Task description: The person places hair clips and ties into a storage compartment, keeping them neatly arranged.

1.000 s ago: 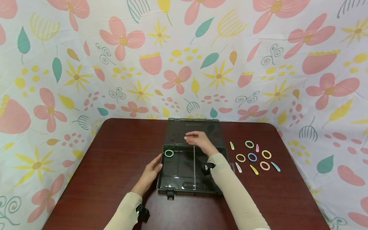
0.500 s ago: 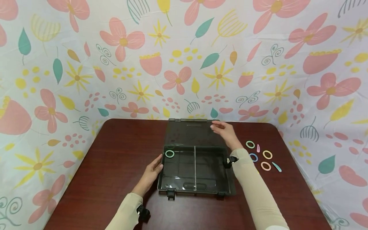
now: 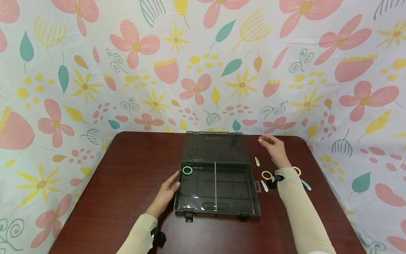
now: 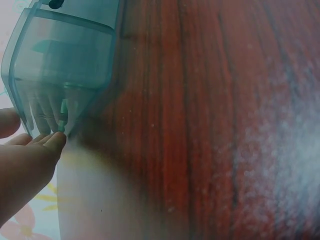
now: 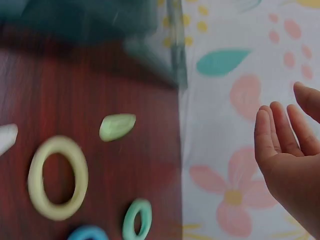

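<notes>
A dark see-through plastic box [image 3: 233, 183] lies with its lid [image 3: 215, 148] laid back, a thin divider splitting it into two compartments. One green hair tie [image 3: 187, 170] is in the back left corner of the left compartment. My left hand [image 3: 165, 192] rests on the box's left side; the left wrist view shows its fingertips [image 4: 59, 140] against the wall. My right hand [image 3: 274, 150] is held above the table's back right, fingers loosely bent and holding nothing. Below it lie a light green snap hair clip [image 5: 117, 126], a yellow hair tie [image 5: 35, 177] and a green hair tie [image 5: 126, 220].
Right of the box on the brown table [image 3: 142, 158] are a white clip [image 3: 264, 186], a blue clip [image 3: 306, 185] and more hair ties, partly hidden by my right sleeve [image 3: 301, 208]. A flowered cloth [image 3: 203, 63] hangs right behind the table.
My right hand has moved right from over the box to above the loose hair ties and clips, staying empty. My left hand stays at the box's left side.
</notes>
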A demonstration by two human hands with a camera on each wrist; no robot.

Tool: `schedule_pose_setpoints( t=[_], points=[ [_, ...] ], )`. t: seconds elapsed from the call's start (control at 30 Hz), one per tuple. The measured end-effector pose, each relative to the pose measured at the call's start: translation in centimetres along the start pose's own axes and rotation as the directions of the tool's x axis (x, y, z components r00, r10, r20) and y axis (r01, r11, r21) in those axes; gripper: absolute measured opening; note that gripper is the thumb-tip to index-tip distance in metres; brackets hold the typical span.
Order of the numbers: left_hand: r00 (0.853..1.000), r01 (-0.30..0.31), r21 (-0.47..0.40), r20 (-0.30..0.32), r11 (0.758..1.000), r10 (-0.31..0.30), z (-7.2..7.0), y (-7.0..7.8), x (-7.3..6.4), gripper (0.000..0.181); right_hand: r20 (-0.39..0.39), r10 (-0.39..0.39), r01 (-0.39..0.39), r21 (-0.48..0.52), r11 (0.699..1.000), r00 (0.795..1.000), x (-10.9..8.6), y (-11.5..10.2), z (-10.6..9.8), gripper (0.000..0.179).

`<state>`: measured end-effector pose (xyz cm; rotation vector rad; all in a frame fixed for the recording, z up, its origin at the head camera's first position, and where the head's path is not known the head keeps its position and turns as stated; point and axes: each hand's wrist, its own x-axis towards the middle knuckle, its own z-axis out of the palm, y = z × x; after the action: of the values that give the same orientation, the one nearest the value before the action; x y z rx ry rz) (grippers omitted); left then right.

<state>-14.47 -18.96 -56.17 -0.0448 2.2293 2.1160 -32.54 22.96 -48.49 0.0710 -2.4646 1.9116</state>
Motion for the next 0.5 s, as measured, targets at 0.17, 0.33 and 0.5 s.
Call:
schedule_pose_setpoints(
  t=[0.17, 0.33, 0.5],
  points=[
    [1.000, 0.001, -0.001, 0.004, 1.000, -0.001, 0.0, -0.1, 0.1, 0.054, -0.068, 0.031, -0.033, -0.024, 0.999, 0.997, -0.8, 1.6, -2.3, 0.050],
    [1.000, 0.011, 0.004, 0.009, 1.000, -0.011, -0.1, -0.1, 0.1, 0.054, -0.132, 0.092, -0.085, 0.057, 0.995, 0.987, -1.3, 3.2, -4.0, 0.049],
    [0.999, 0.034, 0.001, 0.014, 0.999, -0.034, -0.2, -0.3, 0.0, 0.054, -0.135, 0.158, -0.150, 0.068, 0.986, 0.978, -2.3, 4.5, -4.7, 0.055]
  ],
)
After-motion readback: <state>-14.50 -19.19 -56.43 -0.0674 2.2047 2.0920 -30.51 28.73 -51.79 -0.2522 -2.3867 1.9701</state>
